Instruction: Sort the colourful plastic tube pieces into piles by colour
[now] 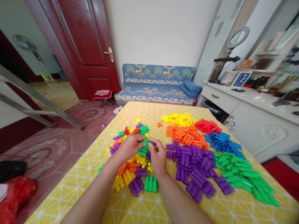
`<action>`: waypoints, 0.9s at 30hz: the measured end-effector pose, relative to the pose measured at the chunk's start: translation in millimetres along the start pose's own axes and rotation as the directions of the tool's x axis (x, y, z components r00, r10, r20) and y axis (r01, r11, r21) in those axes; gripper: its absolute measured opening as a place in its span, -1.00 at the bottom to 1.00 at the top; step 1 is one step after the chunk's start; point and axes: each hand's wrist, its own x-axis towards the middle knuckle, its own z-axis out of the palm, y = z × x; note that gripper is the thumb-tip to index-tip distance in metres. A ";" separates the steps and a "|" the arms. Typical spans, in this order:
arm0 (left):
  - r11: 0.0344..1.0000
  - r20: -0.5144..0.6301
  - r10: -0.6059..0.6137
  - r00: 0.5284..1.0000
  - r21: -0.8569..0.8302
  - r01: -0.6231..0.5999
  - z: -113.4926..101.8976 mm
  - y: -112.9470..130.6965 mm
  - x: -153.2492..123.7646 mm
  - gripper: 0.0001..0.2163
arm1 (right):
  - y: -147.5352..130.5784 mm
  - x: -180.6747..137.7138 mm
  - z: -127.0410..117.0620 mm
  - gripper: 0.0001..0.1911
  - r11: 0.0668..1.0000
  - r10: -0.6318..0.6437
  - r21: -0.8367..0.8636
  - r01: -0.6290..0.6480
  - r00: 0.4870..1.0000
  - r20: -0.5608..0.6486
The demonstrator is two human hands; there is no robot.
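Both hands meet over a mixed pile of plastic building blocks [140, 159] on the left half of the table. Fingers of my left hand [129, 147] are closed on a green building block [144, 148]. My right hand [159, 155] pinches the same green piece from the other side; it may be more than one block joined, I cannot tell. Below the hands lie a separate green block [150, 184], a purple block [136, 186] and a yellow block [128, 177]. The hands hide part of the pile.
Sorted heaps lie to the right: yellow [179, 119], orange [187, 135], red [207, 126], blue [223, 143], purple [195, 165] and green [243, 171]. They rest on a yellow patterned tablecloth [93, 189]. A blue sofa [154, 90] stands beyond, a white dresser [263, 115] at right.
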 end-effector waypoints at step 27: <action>0.984 -0.164 -0.042 0.986 0.166 0.070 22.8 -19.5 -26.7 -0.70 | -33.9 19.2 -45.6 -0.67 0.989 0.090 0.128 -0.074 0.988 -0.127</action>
